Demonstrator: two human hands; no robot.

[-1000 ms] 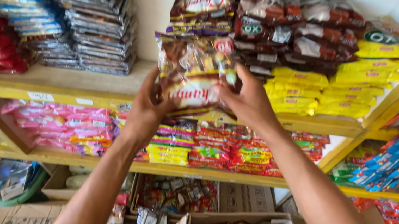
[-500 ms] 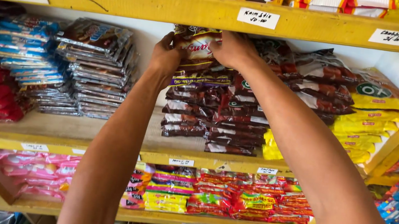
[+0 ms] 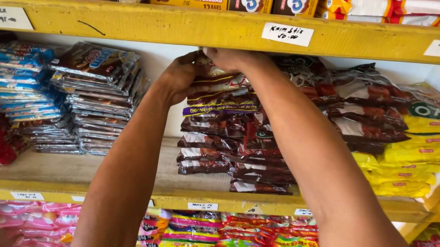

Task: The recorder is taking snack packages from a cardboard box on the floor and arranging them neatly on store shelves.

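While both arms reach up under the yellow shelf board (image 3: 130, 23), the left hand (image 3: 179, 79) grasps the left edge of a brown snack packet (image 3: 220, 80) atop the brown packet stack (image 3: 215, 134). The right hand (image 3: 235, 60) presses on the packet's top; its fingertips are hidden behind the packet, so its grip is unclear. Yellow packets (image 3: 412, 158) lie partly behind the right forearm, and silver packets (image 3: 93, 99) sit left.

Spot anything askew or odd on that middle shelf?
Nothing damaged or spilled. The brown packs under both hands, left hand and right hand, lie fanned unevenly, and the silver stack leans slightly.
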